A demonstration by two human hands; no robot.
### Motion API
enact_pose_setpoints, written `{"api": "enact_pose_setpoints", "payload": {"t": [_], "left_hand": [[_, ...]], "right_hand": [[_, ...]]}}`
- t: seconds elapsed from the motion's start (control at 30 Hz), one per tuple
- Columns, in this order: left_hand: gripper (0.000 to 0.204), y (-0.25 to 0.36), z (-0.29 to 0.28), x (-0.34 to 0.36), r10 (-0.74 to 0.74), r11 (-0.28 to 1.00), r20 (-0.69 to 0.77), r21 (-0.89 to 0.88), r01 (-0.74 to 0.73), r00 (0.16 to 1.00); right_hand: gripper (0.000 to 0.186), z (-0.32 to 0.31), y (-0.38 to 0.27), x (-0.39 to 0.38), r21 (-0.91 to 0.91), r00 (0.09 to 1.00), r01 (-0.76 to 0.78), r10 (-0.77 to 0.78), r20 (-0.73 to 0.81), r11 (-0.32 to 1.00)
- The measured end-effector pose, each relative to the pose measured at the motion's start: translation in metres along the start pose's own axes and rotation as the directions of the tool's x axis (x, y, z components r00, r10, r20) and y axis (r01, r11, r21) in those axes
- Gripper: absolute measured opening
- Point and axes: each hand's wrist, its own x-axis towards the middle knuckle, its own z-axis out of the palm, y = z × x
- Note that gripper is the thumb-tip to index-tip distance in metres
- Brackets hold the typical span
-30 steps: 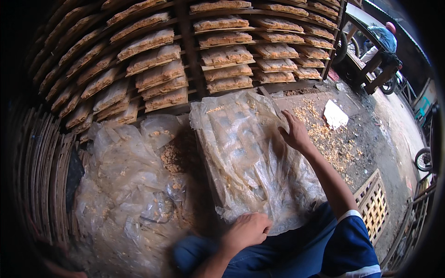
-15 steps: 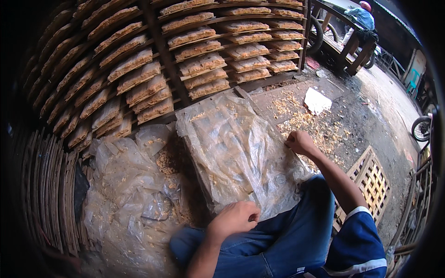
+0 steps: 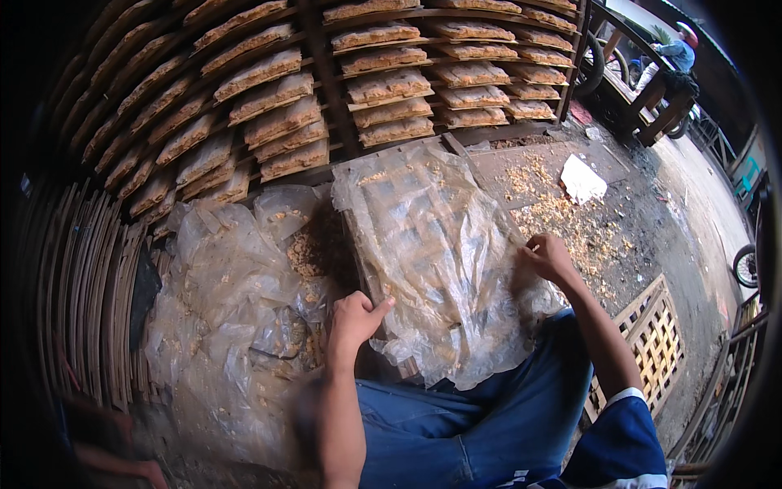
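Note:
A clear, wrinkled plastic sheet (image 3: 448, 253) lies spread over a raised flat board whose woven lattice shows through it, just in front of my crossed legs. My left hand (image 3: 357, 322) is closed at the sheet's near left edge, thumb pointing inward; what its curled fingers grip there is partly hidden. At the right edge, my right hand (image 3: 547, 258) pinches the plastic between thumb and fingers. Beside the board on the left, a second crumpled plastic sheet (image 3: 220, 293) lies in a heap, dotted with pale crumbs.
A wooden rack behind holds rows of crumbly tan slabs (image 3: 285, 118). Thin boards (image 3: 90, 301) stand stacked at left. Scattered crumbs (image 3: 562, 208), a white scrap (image 3: 583, 179) and a lattice panel (image 3: 652, 334) lie right. A person (image 3: 676, 53) sits farther back; another person's limbs (image 3: 122, 464) show lower left.
My left hand has moved left and up, from the sheet's near edge to its left edge. My right hand stays at the right edge. The whole view has shifted slightly.

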Motion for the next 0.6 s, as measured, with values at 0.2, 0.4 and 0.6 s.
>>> {"api": "enact_pose_setpoints", "payload": {"t": [0.2,0.4,0.6], "left_hand": [[0.047,0.005,0.003,-0.005,0.084,0.991,0.005,0.100,-0.084,0.996],[0.035,0.019,0.007,-0.009,0.072,0.997,0.012,0.008,-0.072,0.997],[0.024,0.021,0.011,-0.007,0.114,0.989,-0.064,-0.082,-0.119,0.991]], "right_hand": [[0.028,0.010,0.001,0.009,-0.083,0.997,0.068,-0.071,-0.042,0.994],[0.027,0.031,0.009,0.007,-0.064,0.990,0.070,-0.078,-0.122,0.995],[0.026,0.025,0.002,0.003,0.041,0.990,0.092,-0.087,-0.112,0.995]]}}
